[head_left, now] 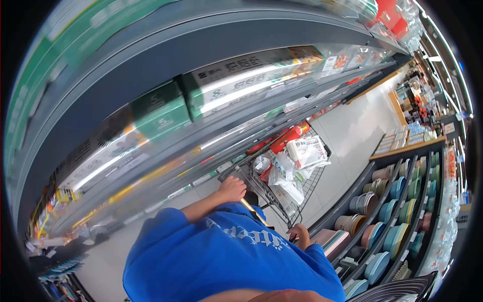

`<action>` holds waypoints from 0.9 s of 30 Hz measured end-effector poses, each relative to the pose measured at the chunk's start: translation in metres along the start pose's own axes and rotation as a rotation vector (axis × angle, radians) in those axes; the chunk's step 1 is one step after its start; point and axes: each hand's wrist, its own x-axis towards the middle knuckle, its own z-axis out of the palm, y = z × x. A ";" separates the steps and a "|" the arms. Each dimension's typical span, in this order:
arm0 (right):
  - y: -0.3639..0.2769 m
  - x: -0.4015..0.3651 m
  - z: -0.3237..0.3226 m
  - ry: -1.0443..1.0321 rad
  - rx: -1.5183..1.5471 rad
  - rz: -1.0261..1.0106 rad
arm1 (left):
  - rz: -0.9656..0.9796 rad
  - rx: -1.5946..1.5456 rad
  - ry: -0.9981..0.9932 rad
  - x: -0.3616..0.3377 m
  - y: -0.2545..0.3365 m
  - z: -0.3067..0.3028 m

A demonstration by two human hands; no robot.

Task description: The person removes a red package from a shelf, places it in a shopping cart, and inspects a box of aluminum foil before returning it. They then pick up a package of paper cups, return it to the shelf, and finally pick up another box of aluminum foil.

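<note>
The shopping cart point(313, 194) stands in front of me in the aisle, tilted in this view. My left hand point(232, 189) is closed around the left end of its handle point(254, 211). At the handle's right end, my right hand point(300, 233) is curled closed, its fingers partly hidden. Inside the wire basket lie a white printed package point(307, 151), clear plastic bags point(286, 183) and a red package point(291, 137). My blue sleeves and sweatshirt point(221, 251) fill the lower middle.
Close on the left runs a long shelf of boxed goods point(161, 110), blurred by motion. On the right stands a rack of stacked bowls and plates point(387, 211). Pale floor tiles point(347, 126) lead ahead between them toward more displays point(417, 95).
</note>
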 end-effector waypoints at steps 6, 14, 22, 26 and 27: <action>-0.017 -0.021 0.001 -0.100 -0.138 0.052 | -0.049 -0.103 -0.033 -0.023 0.001 -0.013; -0.001 0.050 -0.015 -0.433 -0.358 0.091 | 0.255 -0.416 0.539 0.013 0.084 -0.261; -0.007 0.102 -0.045 -0.640 -0.654 0.014 | -0.195 0.669 0.831 -0.065 0.097 -0.467; -0.017 0.061 -0.027 -0.513 -0.524 0.156 | -0.421 0.816 0.674 -0.068 0.083 -0.467; -0.012 0.061 -0.027 -0.481 -0.505 0.184 | -0.438 0.845 0.659 -0.067 0.083 -0.464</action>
